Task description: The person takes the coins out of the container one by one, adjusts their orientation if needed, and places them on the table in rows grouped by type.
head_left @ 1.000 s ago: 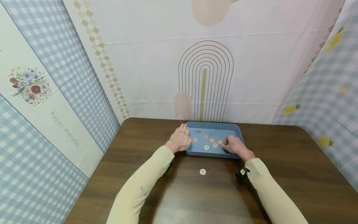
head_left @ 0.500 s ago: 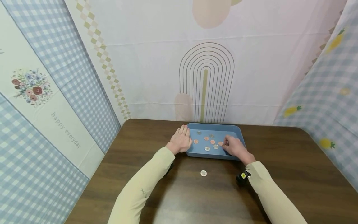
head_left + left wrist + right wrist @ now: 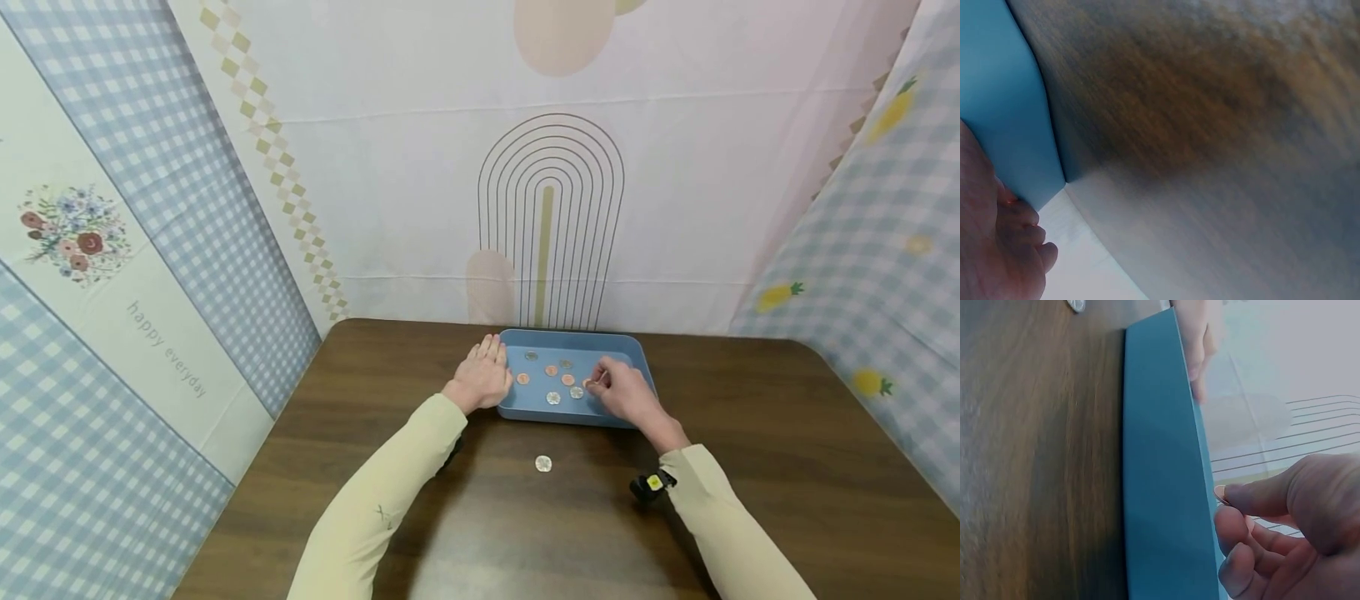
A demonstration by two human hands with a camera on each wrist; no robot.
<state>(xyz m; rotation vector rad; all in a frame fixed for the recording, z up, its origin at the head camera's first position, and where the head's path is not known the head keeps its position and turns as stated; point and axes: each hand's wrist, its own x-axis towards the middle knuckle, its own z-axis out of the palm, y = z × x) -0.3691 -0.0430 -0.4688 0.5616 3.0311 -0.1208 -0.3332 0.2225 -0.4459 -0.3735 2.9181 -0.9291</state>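
A shallow blue tray (image 3: pixel 573 336) with several copper-coloured and silver coins in it stands at the back of the wooden table. My right hand (image 3: pixel 626 390) is over its right half, pinching a copper-coloured coin (image 3: pixel 1220 493) between thumb and index finger; in the right wrist view only the coin's edge shows. Just left of those fingertips lies a silver coin (image 3: pixel 576 392), and a copper coin (image 3: pixel 567 380) is slightly behind it. My left hand (image 3: pixel 482 372) rests along the tray's left side, fingers straight and together. In the left wrist view its curved fingers (image 3: pixel 1022 231) show beside the blue wall.
One silver coin (image 3: pixel 543 463) lies on the wooden table (image 3: pixel 480 525) in front of the tray. A patterned cloth (image 3: pixel 420 208) hangs right behind the table's back edge, with blue checked cloth (image 3: pixel 847 317) on the right side.
My right hand has picked up the copper coin beside it, which lay on the tray floor a moment ago, and shifted slightly left. My left hand keeps its place.
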